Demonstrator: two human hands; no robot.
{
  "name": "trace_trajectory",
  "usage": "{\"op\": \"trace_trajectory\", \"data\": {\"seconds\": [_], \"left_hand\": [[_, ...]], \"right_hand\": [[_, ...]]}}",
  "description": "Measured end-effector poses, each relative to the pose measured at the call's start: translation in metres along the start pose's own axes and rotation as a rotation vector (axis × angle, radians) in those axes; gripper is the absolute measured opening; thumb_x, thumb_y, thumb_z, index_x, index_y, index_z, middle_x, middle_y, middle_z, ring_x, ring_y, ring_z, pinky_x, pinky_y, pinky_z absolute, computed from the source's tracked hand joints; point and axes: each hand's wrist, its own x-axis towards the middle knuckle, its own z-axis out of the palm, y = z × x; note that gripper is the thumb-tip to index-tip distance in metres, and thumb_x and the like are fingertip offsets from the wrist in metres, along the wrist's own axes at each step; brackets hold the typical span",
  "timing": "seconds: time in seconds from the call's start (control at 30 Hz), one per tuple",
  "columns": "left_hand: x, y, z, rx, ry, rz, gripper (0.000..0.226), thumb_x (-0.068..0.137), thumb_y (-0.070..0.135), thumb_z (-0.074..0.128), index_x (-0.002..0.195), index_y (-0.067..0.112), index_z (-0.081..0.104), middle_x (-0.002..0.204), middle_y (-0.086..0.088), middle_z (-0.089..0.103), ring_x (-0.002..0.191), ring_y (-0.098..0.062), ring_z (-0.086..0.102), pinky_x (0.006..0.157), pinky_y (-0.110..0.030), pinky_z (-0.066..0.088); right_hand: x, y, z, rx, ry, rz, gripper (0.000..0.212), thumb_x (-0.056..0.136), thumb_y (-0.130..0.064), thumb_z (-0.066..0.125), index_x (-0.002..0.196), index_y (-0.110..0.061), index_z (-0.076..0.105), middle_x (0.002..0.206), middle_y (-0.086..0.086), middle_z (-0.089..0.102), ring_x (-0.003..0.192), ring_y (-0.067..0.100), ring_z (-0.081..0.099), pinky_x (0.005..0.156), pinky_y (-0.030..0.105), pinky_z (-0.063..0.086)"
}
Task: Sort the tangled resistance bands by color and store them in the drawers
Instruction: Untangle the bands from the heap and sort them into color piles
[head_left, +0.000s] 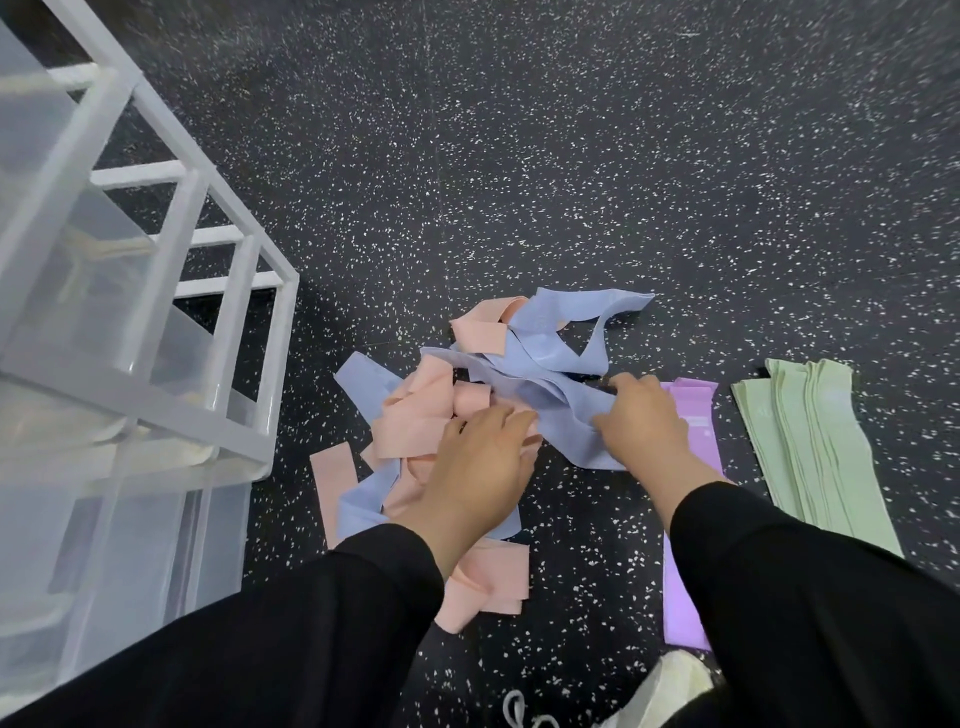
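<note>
A tangle of blue bands (550, 358) and pink bands (415, 415) lies on the dark speckled floor in front of me. My left hand (478, 462) rests palm down on the pink part of the pile. My right hand (644, 421) pinches a blue band at the pile's right edge. A flat stack of purple bands (693, 400) lies under and behind my right forearm. Green bands (810, 436) lie side by side further right. The white drawer unit (208, 291) with translucent drawers stands at the left.
The floor (519, 156) beyond the pile is bare black rubber with white specks. A light shoe (654, 691) shows at the bottom edge between my black sleeves. The lowest drawer (130, 545) juts out toward me at the left.
</note>
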Motion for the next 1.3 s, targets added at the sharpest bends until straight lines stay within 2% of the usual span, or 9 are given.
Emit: {"op": "trace_trajectory", "data": {"seconds": [0.3, 0.4, 0.6, 0.77, 0.87, 1.0, 1.1, 1.2, 1.3], "left_hand": [[0.008, 0.009, -0.001, -0.094, 0.081, 0.036, 0.041, 0.101, 0.032, 0.048, 0.140, 0.022, 0.055, 0.141, 0.003, 0.056, 0.127, -0.024, 0.052, 0.100, -0.043, 0.042], [0.012, 0.013, -0.009, -0.194, 0.176, 0.044, 0.050, 0.097, 0.040, 0.040, 0.138, 0.017, 0.058, 0.140, -0.001, 0.059, 0.130, -0.025, 0.053, 0.105, -0.050, 0.043], [0.023, 0.029, -0.026, -0.348, 0.189, 0.020, 0.072, 0.094, 0.045, 0.068, 0.155, 0.023, 0.039, 0.151, 0.003, 0.052, 0.138, -0.021, 0.046, 0.112, -0.044, 0.039], [0.027, 0.036, -0.044, -0.485, 0.281, -0.115, 0.031, 0.103, 0.025, 0.058, 0.132, 0.021, 0.067, 0.116, -0.002, 0.072, 0.103, -0.016, 0.064, 0.090, -0.025, 0.048], [0.029, 0.036, -0.061, -0.666, 0.266, -0.272, 0.030, 0.106, 0.023, 0.053, 0.078, 0.014, 0.059, 0.067, 0.001, 0.051, 0.055, -0.005, 0.047, 0.051, -0.012, 0.039], [0.031, 0.030, -0.074, -0.908, 0.300, -0.421, 0.047, 0.105, 0.018, 0.054, 0.062, 0.013, 0.035, 0.057, -0.001, 0.031, 0.045, -0.009, 0.032, 0.037, -0.012, 0.031], [0.034, 0.015, -0.071, -1.029, 0.291, -0.442, 0.040, 0.103, 0.024, 0.056, 0.074, -0.002, 0.049, 0.065, -0.009, 0.042, 0.047, -0.010, 0.043, 0.051, -0.024, 0.043], [0.032, 0.010, -0.068, -1.079, 0.237, -0.439, 0.045, 0.091, 0.040, 0.056, 0.097, -0.005, 0.061, 0.079, -0.011, 0.060, 0.072, -0.018, 0.060, 0.076, -0.058, 0.058], [0.031, 0.010, -0.068, -1.134, 0.208, -0.450, 0.050, 0.087, 0.045, 0.055, 0.101, -0.003, 0.062, 0.082, -0.013, 0.063, 0.073, -0.022, 0.063, 0.080, -0.067, 0.055]], "right_hand": [[0.005, -0.009, -0.017, 0.222, -0.031, 0.040, 0.003, 0.084, -0.009, 0.057, 0.084, -0.009, 0.060, 0.090, 0.010, 0.063, 0.083, 0.031, 0.057, 0.066, 0.030, 0.045], [-0.003, -0.025, -0.043, 0.533, -0.075, -0.041, 0.028, 0.082, -0.005, 0.060, 0.060, -0.009, 0.044, 0.060, 0.003, 0.044, 0.058, 0.022, 0.039, 0.049, 0.025, 0.029], [-0.031, -0.047, -0.080, 1.007, -0.284, -0.065, 0.015, 0.090, -0.008, 0.067, 0.091, 0.006, 0.071, 0.068, 0.018, 0.069, 0.053, 0.016, 0.061, 0.050, 0.020, 0.043], [-0.040, -0.051, -0.088, 1.075, -0.346, -0.101, 0.016, 0.094, -0.018, 0.065, 0.092, -0.006, 0.076, 0.088, 0.011, 0.079, 0.070, 0.017, 0.069, 0.069, 0.034, 0.044], [-0.034, -0.041, -0.086, 0.947, -0.248, -0.087, 0.024, 0.095, -0.036, 0.064, 0.090, -0.014, 0.073, 0.089, 0.006, 0.078, 0.072, 0.018, 0.064, 0.068, 0.033, 0.049], [-0.017, -0.013, -0.061, 0.364, -0.240, -0.090, 0.033, 0.090, -0.033, 0.070, 0.104, -0.003, 0.071, 0.092, 0.010, 0.070, 0.069, 0.022, 0.054, 0.065, 0.031, 0.046], [-0.013, -0.001, -0.043, -0.056, -0.384, -0.047, 0.052, 0.088, -0.035, 0.074, 0.129, -0.006, 0.059, 0.119, 0.011, 0.068, 0.102, 0.029, 0.065, 0.089, 0.036, 0.054], [-0.013, 0.002, -0.023, -0.152, -0.290, -0.006, 0.048, 0.084, -0.032, 0.075, 0.121, -0.015, 0.051, 0.095, 0.004, 0.062, 0.094, 0.029, 0.062, 0.084, 0.040, 0.053], [-0.015, -0.004, -0.011, -0.234, -0.206, 0.009, 0.018, 0.086, -0.019, 0.064, 0.100, -0.017, 0.052, 0.078, 0.000, 0.049, 0.084, 0.028, 0.055, 0.076, 0.037, 0.047]]}}
